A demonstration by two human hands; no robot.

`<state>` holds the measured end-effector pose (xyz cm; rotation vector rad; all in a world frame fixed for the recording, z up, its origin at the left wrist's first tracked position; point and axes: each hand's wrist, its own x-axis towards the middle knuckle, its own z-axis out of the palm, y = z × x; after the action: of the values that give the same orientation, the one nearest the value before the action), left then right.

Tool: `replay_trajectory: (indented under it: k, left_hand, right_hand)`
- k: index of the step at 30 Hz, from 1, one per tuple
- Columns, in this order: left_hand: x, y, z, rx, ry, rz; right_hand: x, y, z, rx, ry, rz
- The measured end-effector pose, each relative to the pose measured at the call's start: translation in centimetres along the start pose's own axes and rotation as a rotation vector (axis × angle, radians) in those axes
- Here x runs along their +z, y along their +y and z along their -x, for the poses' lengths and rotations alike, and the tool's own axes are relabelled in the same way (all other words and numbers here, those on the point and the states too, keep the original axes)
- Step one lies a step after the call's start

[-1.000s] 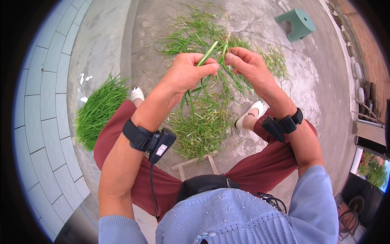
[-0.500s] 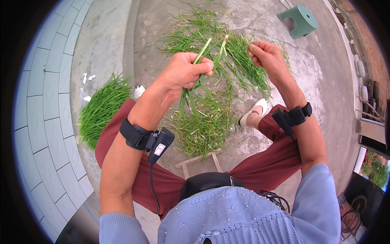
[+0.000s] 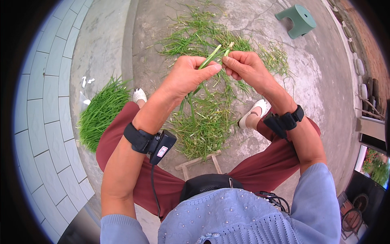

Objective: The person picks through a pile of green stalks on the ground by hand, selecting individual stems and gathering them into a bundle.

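- Pale tiles (image 3: pixel 50 107) run down the far left side.
- Some small white scraps (image 3: pixel 84 82) lie on the grey floor (image 3: pixel 103 44), next to the green pile.
- The big green pile (image 3: pixel 101 116) of long thin leaves lies on the floor, beside the person's left knee.
- The left hand (image 3: pixel 183 77) has its thumb and fingers squeezed tight on some long green stalks (image 3: pixel 211 57). The leafy ends hang down below this hand.
- The stalks are up in the air, over the floor, between the two feet.
- Messy green bits (image 3: pixel 201 124) lie on the floor under the hands, and more are spread farther away.
- Wooden bars (image 3: pixel 198 160) show just below the messy bits.
- The right hand (image 3: pixel 245 68) is just beside the left one. Its thumb and fingers pinch the stalks near a pale end.
- A green stool (image 3: pixel 300 20) stands on the floor, far to the right.
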<state>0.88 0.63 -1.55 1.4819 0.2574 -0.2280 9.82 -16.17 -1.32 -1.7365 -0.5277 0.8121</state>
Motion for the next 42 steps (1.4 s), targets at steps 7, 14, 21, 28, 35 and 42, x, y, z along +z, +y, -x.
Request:
replay_trajectory:
  k: [7,14,21,28,35,42]
  left_hand:
    - [-0.3,0.2,0.1,-0.023,0.018,-0.073]
    - [-0.8,0.6,0.6,-0.031,0.009,-0.06]
    - [-1.2,0.7,0.4,-0.145,-0.102,0.268]
    - [0.0,0.7,0.3,-0.173,-0.168,0.193]
    - [0.4,0.7,0.5,-0.143,-0.142,0.064]
    - [0.4,0.2,0.5,-0.134,-0.133,-0.011]
  right_hand:
    - [-1.7,1.2,-0.1,0.008,0.122,-0.065]
    - [-5.8,0.9,-0.2,0.087,0.346,0.105]
    - [-2.4,1.5,0.9,-0.1,-0.167,0.054]
    - [-1.4,0.0,0.2,0.016,-0.056,-0.236]
    - [-1.0,0.3,0.4,-0.071,-0.014,-0.073]
    - [-0.9,0.1,0.6,-0.094,-0.05,0.146]
